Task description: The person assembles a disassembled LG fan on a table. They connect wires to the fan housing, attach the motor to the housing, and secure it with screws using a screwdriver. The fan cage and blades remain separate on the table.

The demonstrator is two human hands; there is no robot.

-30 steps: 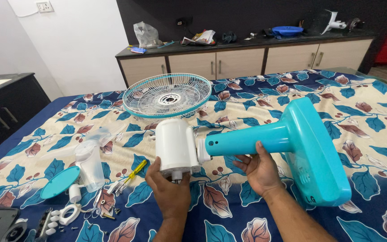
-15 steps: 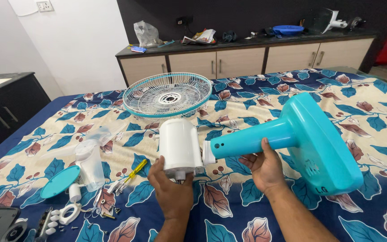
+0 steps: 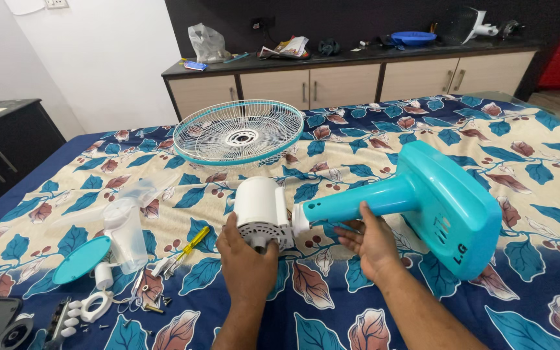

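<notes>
Both hands on table fan body, over bed.
Left hand (image 3: 249,262) fingers wrap white motor housing (image 3: 258,204); right hand (image 3: 369,241) fingers cup teal stand neck (image 3: 364,201).

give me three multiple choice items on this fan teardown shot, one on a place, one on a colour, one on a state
1. Where does the fan guard lie?
A. on the bed beyond the motor
B. on the cabinet
C. on the floor

2. What colour is the fan base?
A. red
B. turquoise
C. black

3. How is the white motor housing held?
A. untouched
B. by both hands
C. by the left hand, with the right hand at the stem

Answers:
1 A, it rests on the floral sheet.
2 B, base and stem are turquoise.
3 C, each hand grips its own part.
</notes>
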